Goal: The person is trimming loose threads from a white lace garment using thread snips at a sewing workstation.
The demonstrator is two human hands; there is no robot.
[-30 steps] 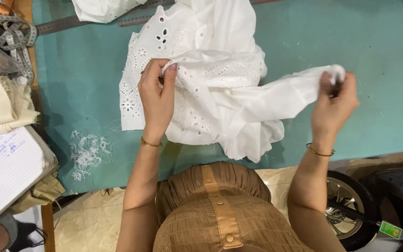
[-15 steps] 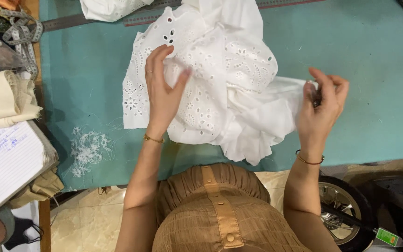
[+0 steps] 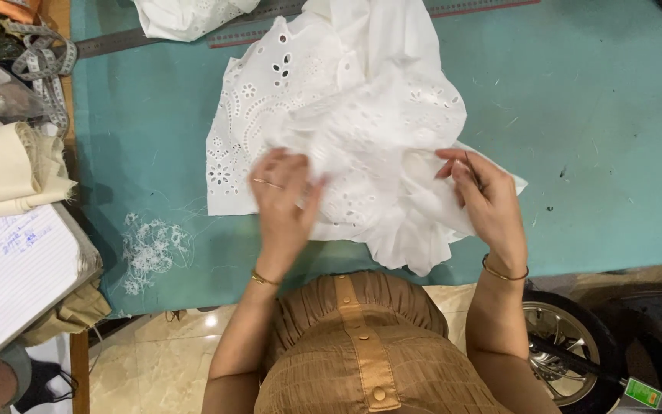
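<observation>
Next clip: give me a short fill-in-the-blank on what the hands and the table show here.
1. Both hands rest on a white eyelet ____ spread over the teal table.
2. The left hand wears a thin ____ on one finger.
3. The right hand pinches a thin dark ____ between its fingertips.
4. A small heap of white ____ lies left of the left hand.

Missing words: fabric; ring; needle; threads
</observation>
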